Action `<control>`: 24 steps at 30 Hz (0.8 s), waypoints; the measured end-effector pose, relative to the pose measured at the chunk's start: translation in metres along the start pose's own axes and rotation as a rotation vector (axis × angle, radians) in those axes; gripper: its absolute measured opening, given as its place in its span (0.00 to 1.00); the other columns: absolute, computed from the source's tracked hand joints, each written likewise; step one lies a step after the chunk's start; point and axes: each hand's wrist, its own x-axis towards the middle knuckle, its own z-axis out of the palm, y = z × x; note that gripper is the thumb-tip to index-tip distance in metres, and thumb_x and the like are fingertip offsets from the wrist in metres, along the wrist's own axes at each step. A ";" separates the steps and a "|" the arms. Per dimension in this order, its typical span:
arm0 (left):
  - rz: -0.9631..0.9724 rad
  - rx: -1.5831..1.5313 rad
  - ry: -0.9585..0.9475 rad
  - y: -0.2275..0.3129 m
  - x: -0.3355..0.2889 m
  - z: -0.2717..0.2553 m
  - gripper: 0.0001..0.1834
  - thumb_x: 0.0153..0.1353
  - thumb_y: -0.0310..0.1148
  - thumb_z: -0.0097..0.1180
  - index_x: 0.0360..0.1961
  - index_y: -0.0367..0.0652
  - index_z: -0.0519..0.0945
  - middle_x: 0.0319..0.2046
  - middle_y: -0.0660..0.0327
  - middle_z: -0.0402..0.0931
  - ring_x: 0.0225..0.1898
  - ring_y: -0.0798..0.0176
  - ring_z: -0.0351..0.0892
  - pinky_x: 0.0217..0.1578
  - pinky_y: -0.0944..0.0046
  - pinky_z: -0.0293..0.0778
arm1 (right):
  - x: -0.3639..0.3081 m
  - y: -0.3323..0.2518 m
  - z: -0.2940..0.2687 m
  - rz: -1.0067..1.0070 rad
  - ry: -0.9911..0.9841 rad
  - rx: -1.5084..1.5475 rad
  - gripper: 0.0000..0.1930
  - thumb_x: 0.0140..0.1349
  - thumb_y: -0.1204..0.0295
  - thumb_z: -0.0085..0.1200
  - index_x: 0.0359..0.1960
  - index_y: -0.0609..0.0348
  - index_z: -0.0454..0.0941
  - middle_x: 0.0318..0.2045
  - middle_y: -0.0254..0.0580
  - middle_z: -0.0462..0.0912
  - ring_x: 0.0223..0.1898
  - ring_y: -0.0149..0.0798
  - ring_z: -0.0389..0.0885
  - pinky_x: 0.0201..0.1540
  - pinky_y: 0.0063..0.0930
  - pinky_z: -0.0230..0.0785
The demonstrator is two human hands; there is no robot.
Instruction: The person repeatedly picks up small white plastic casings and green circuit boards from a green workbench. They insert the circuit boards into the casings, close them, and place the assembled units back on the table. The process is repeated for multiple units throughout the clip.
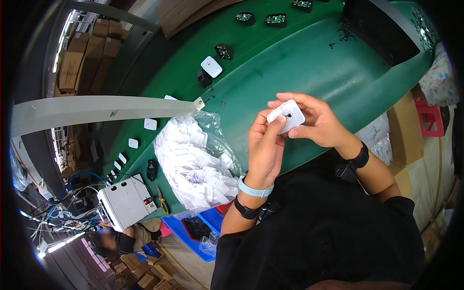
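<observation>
Above the green work table, both my hands hold a white plastic cover [294,119], rectangular with rounded corners and a raised rim. A small black part [289,115] shows on its inner face. My left hand [263,147] grips the cover's left and near side, thumb pressed close to the black part. On the opposite side, my right hand [321,123] has its fingers curled round the far edge and its thumb at the near edge. A clear plastic bag [220,130] spilling many white plastic pieces [188,164] lies left of my hands.
Black housings with circuit boards [275,19] and white covers [211,66] line the green belt [179,72]. A metal bar [106,113] reaches in from the left. Pliers [163,200] lie beside a grey-white machine [126,202]. A black bin [379,31] stands far right. Another person sits lower left.
</observation>
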 end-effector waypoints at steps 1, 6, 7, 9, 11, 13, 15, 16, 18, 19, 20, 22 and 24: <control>-0.011 -0.004 -0.003 -0.001 0.001 -0.001 0.12 0.70 0.31 0.53 0.51 0.38 0.74 0.44 0.58 0.80 0.45 0.66 0.80 0.47 0.65 0.74 | 0.000 0.003 -0.001 0.004 0.004 0.013 0.34 0.62 0.80 0.63 0.69 0.63 0.63 0.64 0.49 0.74 0.62 0.39 0.75 0.64 0.36 0.70; 0.212 0.453 0.059 -0.003 -0.001 -0.015 0.15 0.68 0.28 0.57 0.53 0.37 0.71 0.41 0.62 0.76 0.38 0.68 0.75 0.43 0.66 0.72 | -0.001 0.003 -0.012 -0.039 0.090 0.087 0.36 0.62 0.79 0.63 0.71 0.62 0.61 0.63 0.53 0.74 0.63 0.42 0.75 0.64 0.38 0.71; 0.324 0.623 0.131 -0.007 -0.002 -0.021 0.17 0.67 0.28 0.58 0.53 0.36 0.70 0.40 0.62 0.75 0.36 0.69 0.74 0.43 0.66 0.72 | -0.001 0.002 -0.016 -0.068 0.110 0.081 0.36 0.62 0.78 0.63 0.71 0.61 0.61 0.62 0.53 0.75 0.63 0.43 0.76 0.64 0.39 0.71; 0.453 1.072 0.232 -0.017 0.001 -0.034 0.29 0.56 0.31 0.70 0.53 0.33 0.67 0.39 0.59 0.70 0.38 0.63 0.72 0.43 0.62 0.71 | -0.001 0.003 -0.026 -0.103 0.145 0.099 0.34 0.62 0.77 0.63 0.69 0.61 0.61 0.62 0.54 0.75 0.62 0.44 0.76 0.64 0.40 0.71; 0.515 1.370 0.238 -0.030 0.006 -0.039 0.34 0.51 0.32 0.74 0.52 0.31 0.67 0.39 0.55 0.70 0.40 0.58 0.72 0.44 0.59 0.71 | -0.003 0.005 -0.039 -0.106 0.179 0.150 0.33 0.63 0.75 0.63 0.68 0.61 0.62 0.61 0.54 0.76 0.62 0.46 0.77 0.64 0.41 0.71; 0.533 1.447 0.233 -0.044 0.013 -0.044 0.35 0.50 0.33 0.74 0.53 0.30 0.67 0.41 0.48 0.71 0.45 0.47 0.73 0.47 0.53 0.71 | -0.003 0.005 -0.041 -0.094 0.165 0.184 0.31 0.64 0.72 0.63 0.66 0.61 0.64 0.60 0.53 0.77 0.60 0.46 0.78 0.63 0.41 0.72; 0.528 1.491 0.222 -0.054 0.019 -0.050 0.34 0.51 0.33 0.72 0.53 0.30 0.66 0.43 0.44 0.72 0.47 0.40 0.73 0.49 0.47 0.70 | -0.006 0.005 -0.042 -0.072 0.164 0.204 0.31 0.64 0.71 0.64 0.66 0.62 0.63 0.59 0.52 0.77 0.60 0.45 0.79 0.63 0.40 0.72; 0.562 1.488 0.232 -0.059 0.022 -0.057 0.33 0.51 0.29 0.71 0.54 0.32 0.67 0.45 0.45 0.73 0.48 0.42 0.75 0.51 0.50 0.71 | -0.007 0.006 -0.040 -0.056 0.154 0.193 0.32 0.63 0.71 0.65 0.66 0.62 0.64 0.59 0.52 0.77 0.59 0.45 0.79 0.63 0.40 0.72; 0.544 1.257 0.187 -0.054 0.022 -0.057 0.32 0.51 0.26 0.71 0.55 0.32 0.67 0.46 0.48 0.75 0.49 0.49 0.78 0.51 0.55 0.74 | -0.012 0.007 -0.039 -0.032 0.148 0.165 0.34 0.62 0.71 0.66 0.67 0.62 0.64 0.58 0.50 0.78 0.59 0.43 0.79 0.62 0.38 0.72; 0.532 1.142 0.165 -0.049 0.021 -0.057 0.32 0.51 0.25 0.71 0.55 0.33 0.67 0.46 0.49 0.76 0.49 0.53 0.80 0.51 0.57 0.75 | -0.013 0.005 -0.040 -0.040 0.138 0.132 0.34 0.61 0.72 0.67 0.67 0.63 0.64 0.58 0.49 0.78 0.58 0.42 0.79 0.62 0.38 0.72; 0.486 1.021 0.150 -0.045 0.019 -0.058 0.29 0.53 0.18 0.67 0.55 0.33 0.69 0.50 0.52 0.76 0.50 0.60 0.80 0.53 0.62 0.76 | -0.015 0.004 -0.040 -0.046 0.129 0.104 0.34 0.60 0.73 0.68 0.67 0.63 0.65 0.57 0.49 0.79 0.58 0.41 0.79 0.61 0.37 0.72; 0.414 0.838 0.026 -0.029 0.016 -0.060 0.28 0.53 0.15 0.66 0.55 0.32 0.70 0.51 0.53 0.76 0.51 0.61 0.80 0.54 0.63 0.76 | -0.017 -0.002 -0.037 -0.058 0.113 0.040 0.34 0.58 0.75 0.69 0.66 0.64 0.67 0.57 0.48 0.79 0.58 0.39 0.79 0.61 0.36 0.72; 0.379 0.727 -0.080 -0.011 0.009 -0.060 0.29 0.53 0.11 0.64 0.57 0.32 0.72 0.53 0.54 0.76 0.53 0.62 0.79 0.56 0.63 0.75 | -0.014 -0.010 -0.030 -0.065 0.092 -0.032 0.34 0.57 0.77 0.69 0.65 0.64 0.69 0.57 0.47 0.79 0.57 0.37 0.78 0.61 0.35 0.73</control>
